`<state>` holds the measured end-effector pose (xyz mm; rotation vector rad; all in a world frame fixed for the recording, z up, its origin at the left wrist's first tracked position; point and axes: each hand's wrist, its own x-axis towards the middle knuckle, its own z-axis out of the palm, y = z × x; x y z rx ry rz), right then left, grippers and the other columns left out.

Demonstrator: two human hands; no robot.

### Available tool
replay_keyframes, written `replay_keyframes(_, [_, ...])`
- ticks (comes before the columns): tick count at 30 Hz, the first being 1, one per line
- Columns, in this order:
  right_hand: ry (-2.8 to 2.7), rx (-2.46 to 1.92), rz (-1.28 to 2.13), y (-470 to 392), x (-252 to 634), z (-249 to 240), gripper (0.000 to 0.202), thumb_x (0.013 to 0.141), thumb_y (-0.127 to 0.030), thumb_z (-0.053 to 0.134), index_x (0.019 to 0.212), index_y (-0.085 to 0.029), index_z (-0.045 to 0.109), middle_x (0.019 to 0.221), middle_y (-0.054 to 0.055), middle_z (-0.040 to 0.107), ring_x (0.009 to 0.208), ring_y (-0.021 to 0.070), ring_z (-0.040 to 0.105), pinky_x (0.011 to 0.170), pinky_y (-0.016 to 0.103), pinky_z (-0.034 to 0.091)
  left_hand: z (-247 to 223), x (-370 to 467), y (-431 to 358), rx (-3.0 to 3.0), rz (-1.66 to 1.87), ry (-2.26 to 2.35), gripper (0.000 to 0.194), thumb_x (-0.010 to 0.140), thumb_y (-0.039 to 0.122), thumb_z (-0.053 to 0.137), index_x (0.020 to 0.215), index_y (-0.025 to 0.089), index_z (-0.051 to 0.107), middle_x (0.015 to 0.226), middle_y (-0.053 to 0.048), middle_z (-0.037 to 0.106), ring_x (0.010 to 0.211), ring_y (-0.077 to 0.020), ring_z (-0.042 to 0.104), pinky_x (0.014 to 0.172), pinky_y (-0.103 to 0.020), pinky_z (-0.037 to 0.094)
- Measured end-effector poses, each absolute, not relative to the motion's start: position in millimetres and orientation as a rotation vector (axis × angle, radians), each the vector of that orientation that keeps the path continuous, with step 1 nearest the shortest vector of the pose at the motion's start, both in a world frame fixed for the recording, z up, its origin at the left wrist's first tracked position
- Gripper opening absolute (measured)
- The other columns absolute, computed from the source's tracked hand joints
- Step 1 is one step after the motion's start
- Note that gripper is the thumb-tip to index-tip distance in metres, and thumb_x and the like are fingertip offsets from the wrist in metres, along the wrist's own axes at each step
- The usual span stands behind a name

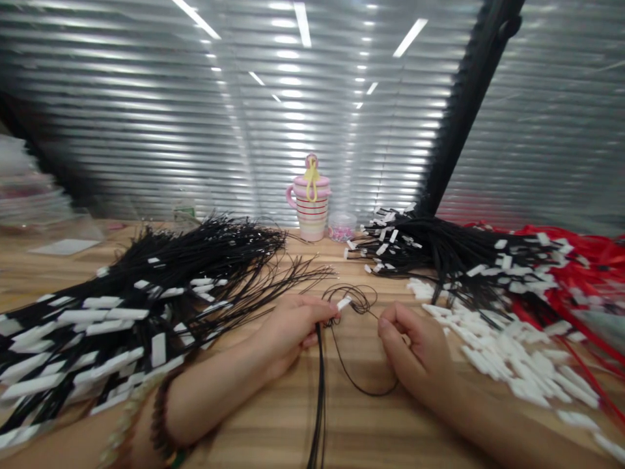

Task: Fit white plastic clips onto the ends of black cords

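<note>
Cords point(321, 391) hang from our left hand point(288, 329), pinched with a white tag point(344, 303), seemingly for steadiness; our right hand point(415, 342) pinches one strand point(374, 315), apparently keeping it separate.

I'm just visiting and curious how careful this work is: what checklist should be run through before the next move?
1. Left hand grips the thin black cords: ok.
2. Small white rectangular piece at the left fingertips: ok.
3. Right hand pinching a thin black strand: looks ok.
4. Cord between the hands free of loops: not ok, it curls loosely.
5. Any knot drawn tight: cannot tell, too small.
6. Pink striped lidded cup standing upright: ok.
</note>
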<state>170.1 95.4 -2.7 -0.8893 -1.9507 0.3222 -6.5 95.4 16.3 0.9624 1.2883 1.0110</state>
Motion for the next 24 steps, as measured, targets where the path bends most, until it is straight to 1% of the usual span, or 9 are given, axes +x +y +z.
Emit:
replay_keyframes(3, [-1.947, -0.869, 0.311, 94.7, 171.3, -2.2, 0.022, 0.08, -0.016, 0.037, 0.058, -0.016, 0.038, 0.046, -0.004, 0.037, 0.042, 0.0071, 0.037, 0.042, 0.018, 0.028, 14.8, -7.4, 94.8, 0.962, 1.041, 1.268, 0.016, 0.062, 0.023, 0.065, 0.064, 0.008, 0.061, 0.051, 0.002, 0.043, 0.041, -0.0025, 0.03, 0.035, -0.016, 0.016])
replay_keyframes(7, [-1.946, -0.911, 0.277, 95.2, 171.4, -2.5, 0.022, 0.077, -0.015, 0.038, 0.055, -0.016, 0.038, 0.045, -0.003, 0.037, 0.042, 0.0072, 0.037, 0.041, 0.019, 0.027, 15.7, -8.3, 93.7, 0.832, 1.105, 1.199, 0.015, 0.059, 0.019, 0.067, 0.069, 0.011, 0.061, 0.062, 0.0, 0.053, 0.049, -0.0037, 0.041, 0.039, -0.014, 0.025])
replay_keyframes(9, [-1.934, -0.936, 0.257, 95.9, 170.8, -2.6, 0.022, 0.076, -0.016, 0.038, 0.054, -0.016, 0.038, 0.045, -0.003, 0.037, 0.042, 0.0073, 0.038, 0.041, 0.019, 0.027, 16.6, -8.8, 94.1, 0.785, 1.119, 1.16, 0.016, 0.058, 0.017, 0.068, 0.071, 0.012, 0.06, 0.065, 0.0, 0.055, 0.051, -0.0044, 0.043, 0.041, -0.014, 0.028])
replay_keyframes(13, [-1.918, -0.955, 0.236, 96.8, 169.2, -1.8, 0.022, 0.076, -0.017, 0.037, 0.054, -0.016, 0.039, 0.045, -0.002, 0.039, 0.042, 0.0076, 0.039, 0.041, 0.019, 0.028, 15.9, -9.4, 96.0, 0.76, 1.124, 1.154, 0.018, 0.057, 0.016, 0.067, 0.072, 0.011, 0.059, 0.065, 0.0, 0.056, 0.051, -0.0056, 0.045, 0.042, -0.017, 0.031])
replay_keyframes(18, [-1.927, -0.956, 0.225, 96.7, 168.5, -2.3, 0.023, 0.077, -0.017, 0.038, 0.055, -0.015, 0.04, 0.046, -0.002, 0.04, 0.043, 0.0074, 0.039, 0.042, 0.019, 0.027, 15.9, -7.3, 95.0, 0.785, 1.145, 1.197, 0.017, 0.056, 0.015, 0.068, 0.068, 0.012, 0.056, 0.059, 0.003, 0.051, 0.048, -0.0042, 0.041, 0.04, -0.015, 0.029])
replay_keyframes(22, [-1.935, -0.956, 0.231, 96.3, 169.0, -3.9, 0.022, 0.076, -0.017, 0.039, 0.054, -0.015, 0.039, 0.044, -0.003, 0.038, 0.041, 0.0068, 0.037, 0.042, 0.018, 0.027, 19.1, -5.4, 93.1, 0.761, 1.144, 1.193, 0.017, 0.056, 0.015, 0.068, 0.069, 0.012, 0.057, 0.062, 0.002, 0.054, 0.051, -0.0048, 0.045, 0.041, -0.015, 0.031])
replay_keyframes(24, [-1.941, -0.947, 0.239, 96.2, 169.2, -4.5, 0.022, 0.076, -0.016, 0.039, 0.054, -0.015, 0.039, 0.043, -0.004, 0.036, 0.04, 0.0065, 0.037, 0.042, 0.018, 0.027, 20.0, -5.5, 92.9, 0.751, 1.143, 1.168, 0.016, 0.056, 0.014, 0.068, 0.069, 0.013, 0.059, 0.061, 0.002, 0.054, 0.049, -0.0043, 0.044, 0.04, -0.014, 0.031])
